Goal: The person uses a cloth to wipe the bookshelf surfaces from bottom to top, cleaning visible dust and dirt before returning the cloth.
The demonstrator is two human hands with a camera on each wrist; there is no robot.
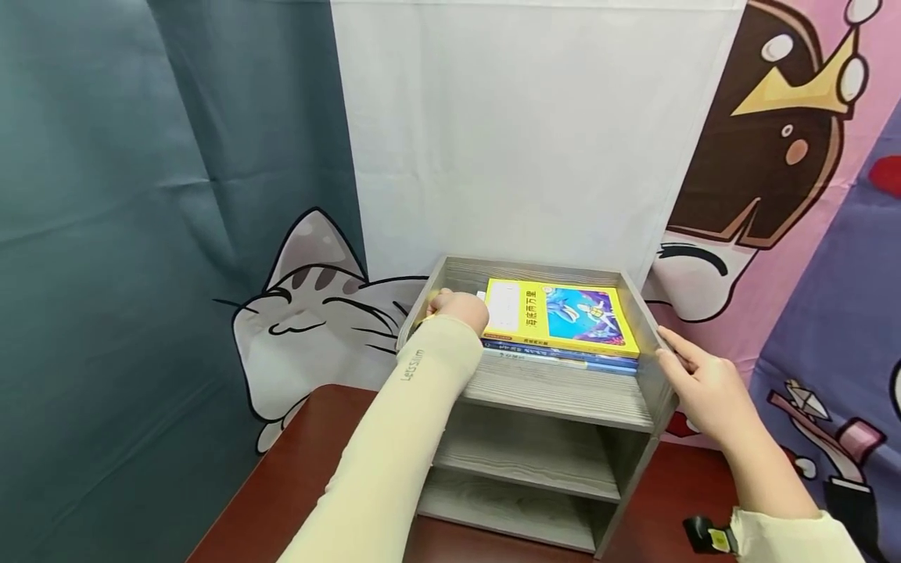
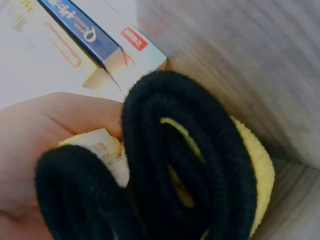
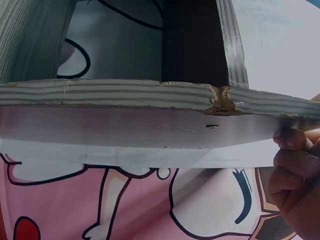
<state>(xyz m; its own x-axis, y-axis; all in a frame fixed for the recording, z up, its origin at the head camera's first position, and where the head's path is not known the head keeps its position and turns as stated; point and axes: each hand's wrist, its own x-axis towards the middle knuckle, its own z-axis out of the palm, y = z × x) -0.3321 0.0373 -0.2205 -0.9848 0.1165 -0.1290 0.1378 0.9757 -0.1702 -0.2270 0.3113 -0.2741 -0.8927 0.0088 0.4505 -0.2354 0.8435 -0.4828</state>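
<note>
My left hand [image 1: 461, 309] reaches into the top compartment of a grey wood-grain shelf [image 1: 556, 395], at the inner left side. It grips a folded cloth, black on one face and fuzzy yellow on the other; the cloth [image 2: 190, 100] fills much of the left wrist view, bunched against the shelf's wall and floor. A white label [image 2: 107, 150] shows between its folds. Beside that hand lies a stack of books, a yellow book [image 1: 556, 317] on top of blue ones [image 1: 563, 361]. My right hand [image 1: 704, 387] holds the top edge of the right side panel [image 3: 125, 95], fingers on its outer face.
Two lower compartments [image 1: 528, 450] open toward me below the books. The shelf stands on a reddish-brown table [image 1: 317, 438]. Close behind hangs a white curtain [image 1: 535, 141], with cartoon-printed cloth [image 1: 809, 258] at the right and a grey-green curtain [image 1: 105, 234] at the left.
</note>
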